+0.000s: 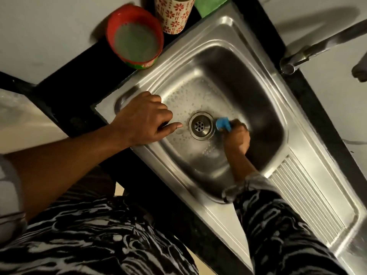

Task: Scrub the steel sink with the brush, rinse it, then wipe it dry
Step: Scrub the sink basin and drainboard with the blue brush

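Observation:
The steel sink fills the middle of the head view, its bowl floor wet and speckled with suds around the round drain. My right hand is down in the bowl, shut on a blue brush that presses on the floor just right of the drain. My left hand rests on the sink's left rim, fingers loosely spread with the thumb pointing toward the drain, holding nothing.
A red tub and a red-flowered cup stand on the dark counter behind the sink's left corner, with a green cloth beside them. The tap reaches in from the right. The ribbed drainboard lies at lower right.

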